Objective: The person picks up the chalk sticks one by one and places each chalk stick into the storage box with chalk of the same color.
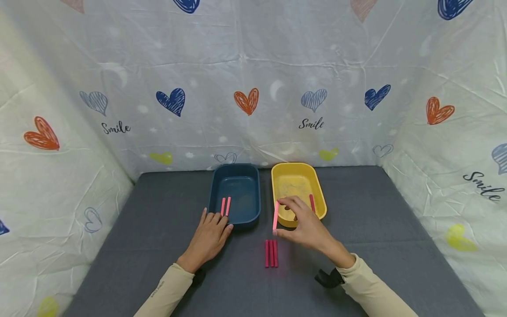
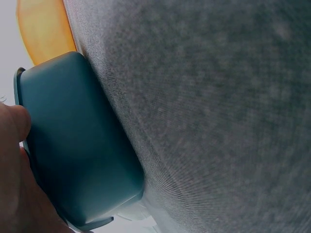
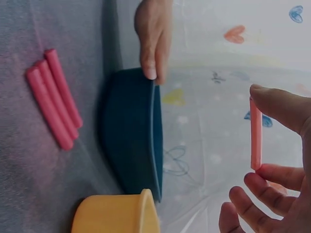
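My right hand [image 1: 303,224] pinches a light pink stick [image 1: 276,215] by its two ends, thumb at the near end and index finger at the far end. It hangs over the near left edge of the yellow bin [image 1: 321,193], in which a dark red stick [image 1: 312,203] lies. At the near rim of the dark blue bin [image 1: 256,193], my left hand [image 1: 207,237] grips the edge, fingers over the rim and thumb along the outside [image 2: 19,121]. Two light pink sticks [image 1: 228,206] lie inside this bin. Three dark pink sticks [image 3: 53,99] lie side by side on the table.
Both bins stand next to each other at the back of the grey table [image 1: 174,193]. White cloth curtains [image 1: 277,70] printed with hearts and "Smile" close off the back and both sides. A black strap [image 1: 329,278] shows at my right wrist.
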### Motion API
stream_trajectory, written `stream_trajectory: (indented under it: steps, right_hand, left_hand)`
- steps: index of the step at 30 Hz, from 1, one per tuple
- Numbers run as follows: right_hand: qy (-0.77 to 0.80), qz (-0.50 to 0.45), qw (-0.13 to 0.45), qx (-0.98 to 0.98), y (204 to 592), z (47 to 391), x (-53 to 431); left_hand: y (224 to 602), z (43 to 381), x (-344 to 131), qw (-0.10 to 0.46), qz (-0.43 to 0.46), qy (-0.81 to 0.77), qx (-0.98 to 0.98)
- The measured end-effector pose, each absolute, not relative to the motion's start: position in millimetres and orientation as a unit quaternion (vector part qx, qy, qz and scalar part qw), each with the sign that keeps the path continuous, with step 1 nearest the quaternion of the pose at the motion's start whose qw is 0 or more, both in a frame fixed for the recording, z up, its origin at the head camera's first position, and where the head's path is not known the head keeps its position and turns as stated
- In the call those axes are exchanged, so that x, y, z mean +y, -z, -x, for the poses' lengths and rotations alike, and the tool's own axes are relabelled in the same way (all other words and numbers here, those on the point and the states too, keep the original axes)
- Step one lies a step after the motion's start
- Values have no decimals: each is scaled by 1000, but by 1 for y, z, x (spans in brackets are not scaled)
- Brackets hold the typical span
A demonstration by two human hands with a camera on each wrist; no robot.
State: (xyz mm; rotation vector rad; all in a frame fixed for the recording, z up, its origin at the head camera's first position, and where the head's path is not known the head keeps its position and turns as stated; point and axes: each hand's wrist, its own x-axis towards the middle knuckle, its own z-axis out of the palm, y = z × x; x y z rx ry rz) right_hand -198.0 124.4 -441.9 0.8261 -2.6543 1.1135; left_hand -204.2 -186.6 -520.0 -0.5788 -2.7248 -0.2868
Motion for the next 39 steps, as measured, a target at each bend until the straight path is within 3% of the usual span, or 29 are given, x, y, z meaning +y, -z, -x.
stream_trajectory:
  steps: [23, 39]
  right_hand:
    - [-390, -265, 90, -877, 418, 229, 86]
    - [-434, -267, 57, -859, 421, 249, 52]
  left_hand:
    - [521, 205, -187, 168, 201, 96, -960]
    - [520, 204, -187, 157, 195, 96, -963]
